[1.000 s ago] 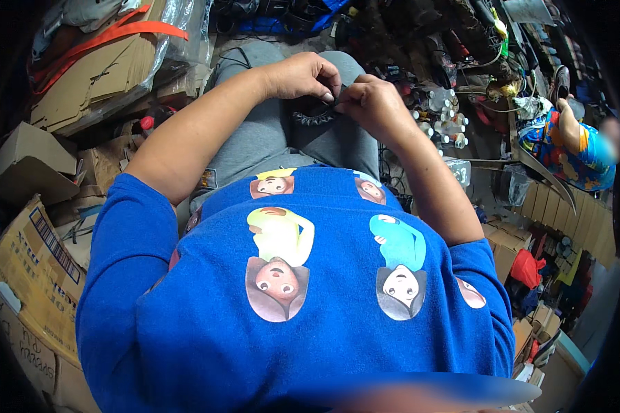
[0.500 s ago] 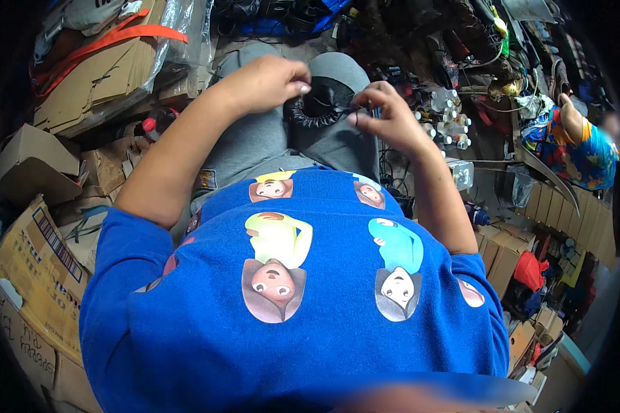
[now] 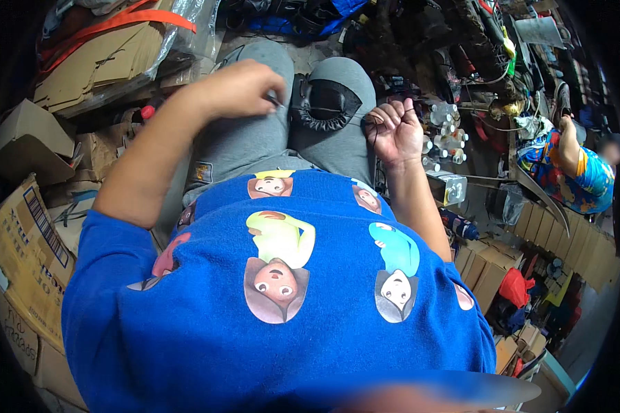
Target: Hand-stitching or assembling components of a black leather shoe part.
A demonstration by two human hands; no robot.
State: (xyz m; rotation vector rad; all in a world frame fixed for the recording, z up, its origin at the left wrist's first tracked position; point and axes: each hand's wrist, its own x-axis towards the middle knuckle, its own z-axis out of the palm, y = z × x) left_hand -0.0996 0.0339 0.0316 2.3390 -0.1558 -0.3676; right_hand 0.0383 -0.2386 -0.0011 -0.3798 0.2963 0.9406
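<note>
On my right thigh lies a black cloth piece [image 3: 335,98] with a gathered, ruffled edge, its opening showing the grey trousers inside. A thin dark cord [image 3: 327,109] runs across it and stretches toward both hands. My left hand [image 3: 251,88] hovers over the left thigh, with its fingers pinched on what looks like one end of the cord. To the right of the cloth piece, my right hand [image 3: 398,131] is turned palm up with its fingers curled round the cord's other side. Neither hand touches the main body of the cloth.
Clear plastic bottles [image 3: 446,131] stand to the right of my knee. Stacked flat cardboard [image 3: 107,65] and an open carton [image 3: 34,141] lie on the left. Another person [image 3: 572,165] in bright patterned clothes is at the far right, near a curved blade [image 3: 541,193].
My hands have moved apart, the left one outward and the right one down and outward. The cord between them is drawn out straighter across the cloth piece, whose ruffled edge shows more fully.
</note>
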